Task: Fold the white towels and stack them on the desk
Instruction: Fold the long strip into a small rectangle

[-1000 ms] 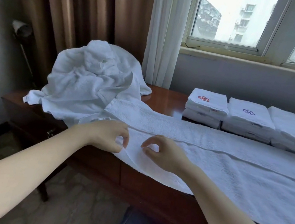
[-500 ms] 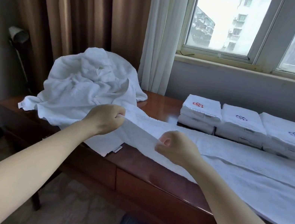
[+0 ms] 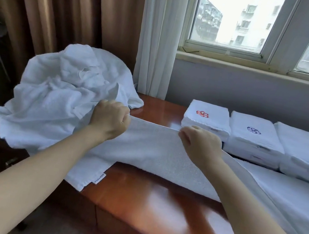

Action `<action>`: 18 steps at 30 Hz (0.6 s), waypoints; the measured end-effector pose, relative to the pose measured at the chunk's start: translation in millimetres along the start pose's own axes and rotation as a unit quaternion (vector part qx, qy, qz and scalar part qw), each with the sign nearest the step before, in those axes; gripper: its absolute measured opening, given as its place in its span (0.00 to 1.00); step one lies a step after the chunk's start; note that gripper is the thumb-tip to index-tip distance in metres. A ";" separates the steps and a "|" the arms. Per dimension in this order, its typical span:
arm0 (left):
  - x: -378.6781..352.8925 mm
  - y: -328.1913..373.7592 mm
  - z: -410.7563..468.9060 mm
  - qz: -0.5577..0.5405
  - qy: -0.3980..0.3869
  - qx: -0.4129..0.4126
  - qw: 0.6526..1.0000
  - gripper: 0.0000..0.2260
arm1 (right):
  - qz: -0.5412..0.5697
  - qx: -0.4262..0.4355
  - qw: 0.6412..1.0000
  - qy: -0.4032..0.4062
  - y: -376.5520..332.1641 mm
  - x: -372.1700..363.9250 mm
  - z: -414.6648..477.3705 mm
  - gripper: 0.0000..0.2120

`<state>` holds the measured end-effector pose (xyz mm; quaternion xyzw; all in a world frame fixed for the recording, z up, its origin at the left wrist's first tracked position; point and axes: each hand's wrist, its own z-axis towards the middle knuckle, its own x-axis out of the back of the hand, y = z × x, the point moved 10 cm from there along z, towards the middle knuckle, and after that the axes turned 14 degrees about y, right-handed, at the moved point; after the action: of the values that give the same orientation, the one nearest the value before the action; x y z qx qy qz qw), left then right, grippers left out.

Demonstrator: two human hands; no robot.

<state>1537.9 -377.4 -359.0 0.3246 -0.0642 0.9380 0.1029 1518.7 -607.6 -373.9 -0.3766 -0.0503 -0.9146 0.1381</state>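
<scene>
A long white towel [image 3: 155, 154] lies across the wooden desk [image 3: 155, 201], its left end lifted off the surface. My left hand [image 3: 109, 122] grips one corner of that end and my right hand [image 3: 200, 143] pinches the other, with the edge pulled taut between them above the desk. The rest of the towel trails off to the right under my right forearm. A heap of crumpled white towels [image 3: 60, 96] sits at the desk's left end, right behind my left hand.
Three stacks of folded white towels stand at the back right: one with a red logo [image 3: 206, 117] and two with blue logos [image 3: 253, 134] [image 3: 307, 156]. Curtains [image 3: 157, 35] and a window sill [image 3: 261, 70] rise behind the desk. The floor lies below the front edge.
Both hands took hold of the towel's near-left end and lifted it up and away from me, moving apart until the edge is stretched tight. The desk's front surface is now uncovered.
</scene>
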 end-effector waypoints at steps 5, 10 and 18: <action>-51.4 -8.6 -4.3 0.022 -0.060 0.003 0.998 0.10 | -0.005 0.058 0.997 -0.056 10.1 -55.5 0.6 0.18; -88.2 -27.4 -22.3 0.060 -0.130 0.032 0.989 0.10 | 0.059 0.013 0.994 -0.087 19.6 -91.9 -3.0 0.16; -95.4 -26.5 -25.3 0.038 -0.156 0.064 0.985 0.10 | 0.122 -0.060 0.987 -0.086 29.6 -98.2 -8.3 0.17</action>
<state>1602.3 -361.4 -436.7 0.4699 -0.0320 0.8815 0.0351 1588.3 -616.4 -449.2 -0.4650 0.0395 -0.8563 0.2213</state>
